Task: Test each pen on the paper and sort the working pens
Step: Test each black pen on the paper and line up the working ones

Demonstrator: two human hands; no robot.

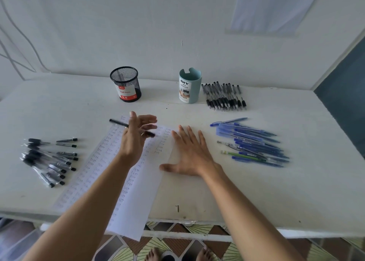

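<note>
**Black pen** (116, 122): held crosswise in the air over the far end of the paper (138, 191), near the middle of the table (256, 191), by the left hand (134, 140). The fingers are half spread and the grip is loose and blurred.

**Right hand** (189, 154): laid flat at the paper's right edge, fingers straight and splayed, nothing held.

**Handling:** the sheet is best pinned firmly before the tip is lowered. The pen should be turned to a writing grip, and a short stroke made on an unwritten patch.

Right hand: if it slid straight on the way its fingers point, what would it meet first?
Probably the teal cup, after bare table; the right hand points slightly left, so it might just pass it.
</note>
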